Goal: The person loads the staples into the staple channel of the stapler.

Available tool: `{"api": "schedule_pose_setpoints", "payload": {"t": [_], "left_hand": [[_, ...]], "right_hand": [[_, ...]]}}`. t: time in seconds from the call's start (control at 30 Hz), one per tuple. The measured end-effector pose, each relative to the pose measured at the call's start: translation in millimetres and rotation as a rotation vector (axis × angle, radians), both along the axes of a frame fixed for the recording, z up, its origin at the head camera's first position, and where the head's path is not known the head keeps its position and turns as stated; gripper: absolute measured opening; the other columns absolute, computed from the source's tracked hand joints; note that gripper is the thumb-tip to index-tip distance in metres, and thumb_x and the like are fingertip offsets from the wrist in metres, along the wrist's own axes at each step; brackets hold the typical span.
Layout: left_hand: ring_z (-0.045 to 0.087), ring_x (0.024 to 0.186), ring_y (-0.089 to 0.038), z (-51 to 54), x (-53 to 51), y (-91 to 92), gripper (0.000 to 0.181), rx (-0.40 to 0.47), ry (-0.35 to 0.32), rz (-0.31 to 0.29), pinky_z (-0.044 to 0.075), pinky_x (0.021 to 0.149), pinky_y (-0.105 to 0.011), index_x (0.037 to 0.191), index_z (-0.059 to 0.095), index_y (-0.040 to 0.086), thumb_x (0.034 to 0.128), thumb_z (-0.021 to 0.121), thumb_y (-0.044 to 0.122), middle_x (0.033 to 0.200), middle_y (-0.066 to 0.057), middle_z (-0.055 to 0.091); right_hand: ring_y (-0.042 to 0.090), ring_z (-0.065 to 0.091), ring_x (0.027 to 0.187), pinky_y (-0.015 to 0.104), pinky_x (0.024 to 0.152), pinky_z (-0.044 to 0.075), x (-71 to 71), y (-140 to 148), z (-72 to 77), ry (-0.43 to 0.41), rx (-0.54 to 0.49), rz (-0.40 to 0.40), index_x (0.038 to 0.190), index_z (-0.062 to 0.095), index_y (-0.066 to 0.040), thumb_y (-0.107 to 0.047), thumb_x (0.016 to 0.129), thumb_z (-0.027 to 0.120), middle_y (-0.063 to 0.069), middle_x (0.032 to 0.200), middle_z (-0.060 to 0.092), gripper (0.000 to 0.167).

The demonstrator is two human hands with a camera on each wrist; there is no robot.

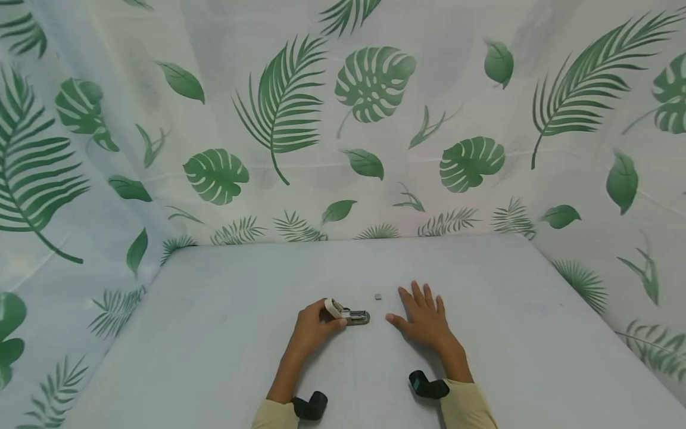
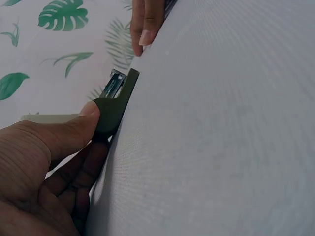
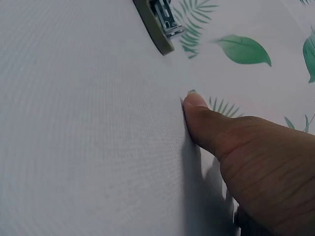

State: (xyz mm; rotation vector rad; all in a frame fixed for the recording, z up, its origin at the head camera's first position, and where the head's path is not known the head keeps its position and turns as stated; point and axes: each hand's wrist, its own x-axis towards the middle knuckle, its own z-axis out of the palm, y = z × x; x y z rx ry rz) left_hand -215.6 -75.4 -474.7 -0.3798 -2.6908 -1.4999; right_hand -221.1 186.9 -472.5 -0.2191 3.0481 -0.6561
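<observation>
A small stapler [image 1: 356, 317] with a dark green base and a pale top lies on the white table, its top swung up and its metal staple channel exposed. My left hand [image 1: 312, 328] grips it at the hinge end, and in the left wrist view the thumb presses on the round side of the stapler [image 2: 109, 113]. To the right, my right hand [image 1: 426, 322] rests on the table with fingers spread, holding nothing. Between the hands, slightly farther off, sits a tiny grey piece [image 1: 377, 296], too small to identify surely. The right thumb [image 3: 206, 120] points toward the stapler's front end [image 3: 165, 42].
The white table [image 1: 241, 280] spreads around both hands. A pale cloth wall [image 1: 305, 202] printed with green leaves stands behind it and along both sides. Each wrist wears a black camera mount, left [image 1: 311, 406] and right [image 1: 429, 386].
</observation>
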Motion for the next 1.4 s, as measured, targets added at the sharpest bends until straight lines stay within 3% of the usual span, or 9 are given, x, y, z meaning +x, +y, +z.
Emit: {"api": "schedule_pose_setpoints", "payload": {"t": [0.23,0.5,0.73,1.03,1.4], "left_hand": [[0.063,0.091,-0.018,1.3,-1.0,-0.6,0.034,-0.001,0.01,0.008,0.05,0.083,-0.038,0.108,0.068,0.006,0.0827,0.078,0.026,0.099,-0.007,0.071],[0.062,0.09,-0.017,-3.1,-0.3,1.9,0.033,-0.004,0.0,0.01,0.05,0.082,-0.036,0.107,0.068,0.006,0.082,0.079,0.025,0.098,-0.006,0.071],[0.064,0.09,-0.018,-3.2,0.8,2.5,0.032,-0.013,0.003,0.018,0.051,0.082,-0.037,0.106,0.068,0.006,0.0815,0.079,0.024,0.096,-0.006,0.071],[0.063,0.089,-0.017,-1.7,-1.0,1.3,0.033,-0.022,0.019,0.02,0.051,0.081,-0.035,0.106,0.069,0.007,0.0812,0.08,0.026,0.097,-0.006,0.072],[0.061,0.083,-0.013,-2.6,-1.7,0.6,0.032,-0.009,0.019,0.011,0.049,0.075,-0.03,0.105,0.069,0.007,0.0813,0.08,0.025,0.093,-0.005,0.071]], "right_hand": [[0.05,0.007,0.147,0.067,0.115,0.003,-1.8,-2.0,3.6,0.018,-0.001,0.005,0.148,0.037,-0.001,-0.048,0.092,0.062,0.028,0.158,0.018,0.078],[0.05,0.009,0.147,0.066,0.115,0.006,-7.5,-2.1,-5.7,0.038,-0.043,0.022,0.146,0.041,-0.001,-0.046,0.089,0.066,0.028,0.157,0.02,0.077],[0.051,0.017,0.145,0.066,0.114,0.014,-16.0,-9.5,-11.9,0.121,-0.124,0.048,0.137,0.051,-0.003,-0.042,0.085,0.072,0.031,0.153,0.03,0.068],[0.044,0.025,0.145,0.067,0.112,0.019,-33.0,-22.4,-18.4,0.171,-0.228,-0.052,0.117,0.066,-0.012,-0.028,0.084,0.076,0.023,0.15,0.041,0.038],[0.042,0.034,0.142,0.069,0.107,0.024,-38.3,-33.5,-16.1,0.212,-0.221,-0.133,0.101,0.073,-0.017,-0.025,0.083,0.078,0.022,0.144,0.05,0.02]]}}
